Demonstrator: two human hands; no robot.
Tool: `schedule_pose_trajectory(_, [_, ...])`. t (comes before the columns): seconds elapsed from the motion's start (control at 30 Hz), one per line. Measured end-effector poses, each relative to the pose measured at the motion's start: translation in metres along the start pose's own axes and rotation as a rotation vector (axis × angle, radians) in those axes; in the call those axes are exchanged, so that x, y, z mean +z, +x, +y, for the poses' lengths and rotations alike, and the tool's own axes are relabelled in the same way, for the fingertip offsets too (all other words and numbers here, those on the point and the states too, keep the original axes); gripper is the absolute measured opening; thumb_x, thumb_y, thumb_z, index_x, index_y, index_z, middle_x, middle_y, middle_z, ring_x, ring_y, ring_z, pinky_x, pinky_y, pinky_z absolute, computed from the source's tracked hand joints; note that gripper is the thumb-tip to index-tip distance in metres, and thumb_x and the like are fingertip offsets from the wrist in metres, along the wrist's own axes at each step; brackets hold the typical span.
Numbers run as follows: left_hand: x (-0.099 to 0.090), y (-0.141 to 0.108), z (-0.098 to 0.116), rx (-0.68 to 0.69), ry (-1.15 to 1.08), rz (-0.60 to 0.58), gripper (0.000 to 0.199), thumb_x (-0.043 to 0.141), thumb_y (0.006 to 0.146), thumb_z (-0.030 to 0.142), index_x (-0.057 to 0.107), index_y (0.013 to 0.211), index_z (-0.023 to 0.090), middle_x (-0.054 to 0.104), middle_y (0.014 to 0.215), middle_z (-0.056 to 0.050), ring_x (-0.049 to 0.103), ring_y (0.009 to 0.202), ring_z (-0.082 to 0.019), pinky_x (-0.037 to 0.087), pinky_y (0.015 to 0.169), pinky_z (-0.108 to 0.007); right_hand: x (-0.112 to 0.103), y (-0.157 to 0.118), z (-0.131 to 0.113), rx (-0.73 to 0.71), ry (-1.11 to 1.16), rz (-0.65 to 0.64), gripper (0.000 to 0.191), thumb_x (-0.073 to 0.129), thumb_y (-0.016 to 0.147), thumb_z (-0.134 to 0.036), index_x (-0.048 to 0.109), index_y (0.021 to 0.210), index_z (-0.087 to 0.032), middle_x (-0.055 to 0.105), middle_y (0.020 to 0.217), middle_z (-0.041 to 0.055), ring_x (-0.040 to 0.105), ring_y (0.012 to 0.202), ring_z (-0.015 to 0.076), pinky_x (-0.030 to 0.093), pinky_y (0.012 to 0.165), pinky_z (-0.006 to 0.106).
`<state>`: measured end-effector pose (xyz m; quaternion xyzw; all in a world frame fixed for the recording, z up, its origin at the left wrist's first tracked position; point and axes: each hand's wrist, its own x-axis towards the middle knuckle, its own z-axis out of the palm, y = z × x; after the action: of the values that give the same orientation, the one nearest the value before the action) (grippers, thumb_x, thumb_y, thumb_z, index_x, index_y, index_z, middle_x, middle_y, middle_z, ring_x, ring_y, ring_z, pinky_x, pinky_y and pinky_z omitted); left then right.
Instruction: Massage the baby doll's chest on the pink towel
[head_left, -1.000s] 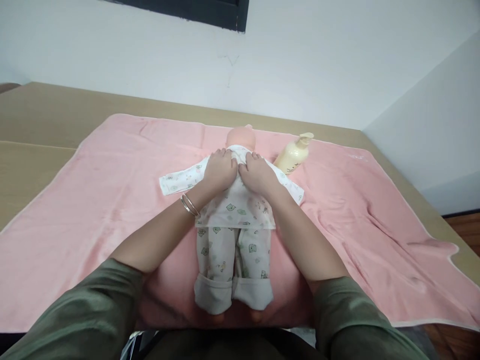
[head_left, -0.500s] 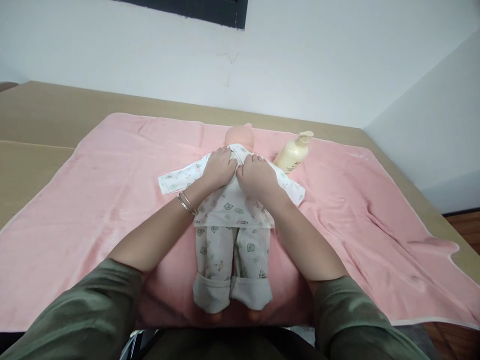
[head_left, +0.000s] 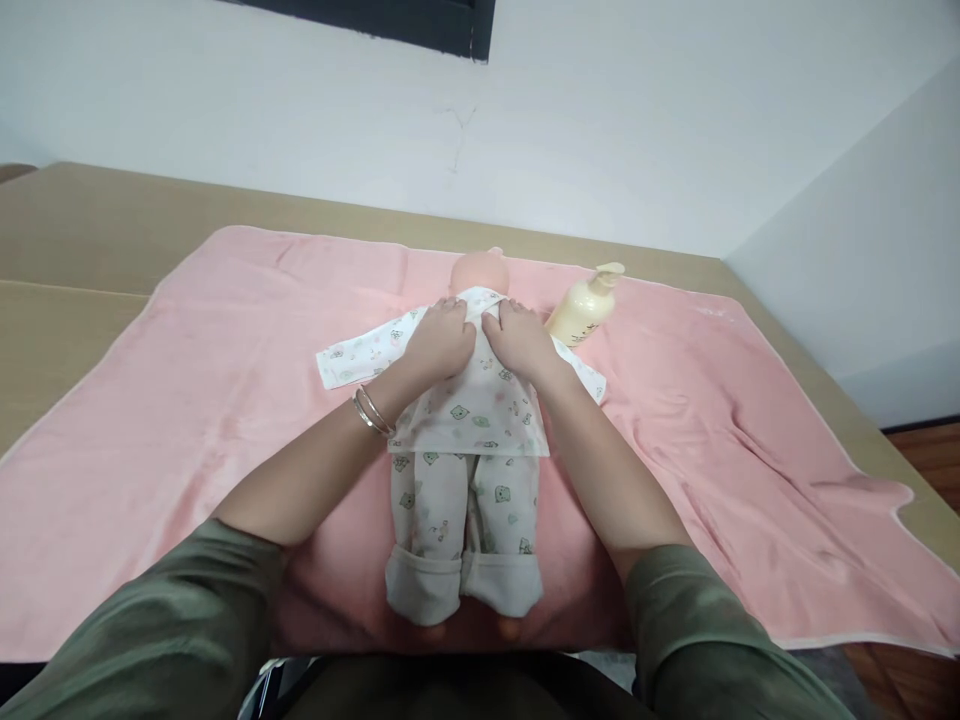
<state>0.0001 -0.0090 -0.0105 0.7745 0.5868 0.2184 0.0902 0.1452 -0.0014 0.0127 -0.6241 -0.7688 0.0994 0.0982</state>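
Our left hand [head_left: 441, 343] and right hand [head_left: 523, 342] rest on the doll's [head_left: 477, 273] shirt [head_left: 471, 420], probably to flatten it (whether they pinch cloth, we cannot tell); a bottle [head_left: 582, 311] sits far right.

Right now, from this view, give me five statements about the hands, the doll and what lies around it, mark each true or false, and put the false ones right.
1. The left hand and the right hand are both on the doll's patterned top. True.
2. The bangles are on the right wrist. False: the bangles are on the left wrist.
3. The pump bottle is on the right side of the doll in the picture. True.
4. The trousers hang with their hems unfolded. False: both trouser legs end in turned-up cuffs.
5. The blanket hides the whole table. False: bare table shows beyond its far and left edges.
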Motion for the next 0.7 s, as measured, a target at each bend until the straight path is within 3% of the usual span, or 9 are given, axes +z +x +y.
schedule_pose_trajectory(0.13, [0.008,0.012,-0.014,-0.095,-0.019,0.070,0.036,0.033,0.099,0.021,0.066,0.111,0.014,0.072,0.126,-0.021,0.065,0.126,-0.034,0.050,0.115,-0.050,0.001,-0.016,-0.016,0.004,-0.108,0.005,0.058,0.029,0.109,-0.031,0.050,0.148,0.007,0.050,0.157,0.0312,0.047,0.149,0.0396,0.033,0.126,0.050])
schedule_pose_trajectory(0.27, [0.015,0.011,-0.015,-0.112,-0.006,0.108,0.036,0.033,0.100,0.023,0.066,0.111,0.015,0.072,0.124,-0.021,0.066,0.123,-0.034,0.050,0.113,-0.050,0.003,-0.029,-0.027,-0.035,-0.159,0.016,0.064,0.033,0.107,-0.031,0.041,0.152,0.014,0.044,0.159,0.0359,0.042,0.153,0.0424,0.030,0.129,0.051])
schedule_pose_trajectory(0.43, [0.019,0.008,-0.014,-0.093,0.015,0.148,0.038,0.030,0.101,0.025,0.066,0.112,0.015,0.072,0.122,-0.020,0.065,0.119,-0.034,0.049,0.112,-0.051,0.005,-0.012,-0.014,-0.029,-0.034,0.006,0.060,0.033,0.106,-0.030,0.047,0.150,0.007,0.045,0.161,0.0306,0.043,0.152,0.0397,0.035,0.127,0.051])
schedule_pose_trajectory(0.7, [0.025,0.008,-0.017,-0.091,-0.027,0.183,0.039,0.033,0.101,0.028,0.067,0.115,0.016,0.073,0.122,-0.018,0.064,0.120,-0.033,0.049,0.112,-0.052,0.012,0.002,-0.003,0.000,0.027,0.047,0.062,0.035,0.106,-0.035,0.047,0.152,0.006,0.045,0.163,0.0278,0.043,0.153,0.0380,0.030,0.130,0.051])
